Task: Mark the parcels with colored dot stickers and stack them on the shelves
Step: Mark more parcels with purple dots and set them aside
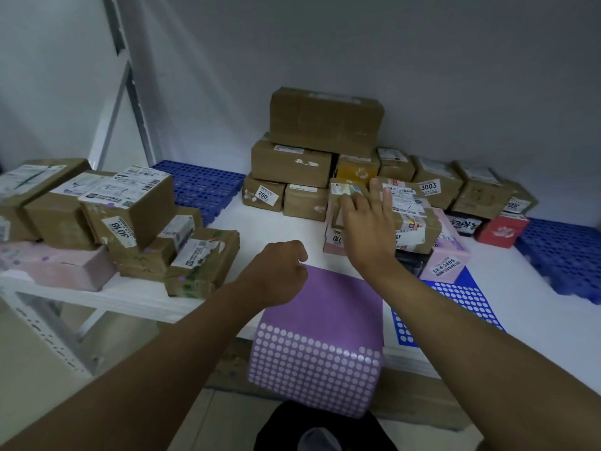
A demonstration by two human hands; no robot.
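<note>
A purple sheet of dot stickers lies on the white shelf and hangs over its front edge. My left hand sits curled at the sheet's far left corner, fingertips pinched together; whether a sticker is between them I cannot tell. My right hand reaches forward with straight, spread fingers over a small brown parcel that lies on a pink box. A blue dot sticker sheet lies right of the purple one, partly under my right forearm.
A stack of brown parcels stands against the back wall, with a row of smaller boxes to its right. More labelled parcels are piled at the left. Blue perforated mats lie at the back left and far right.
</note>
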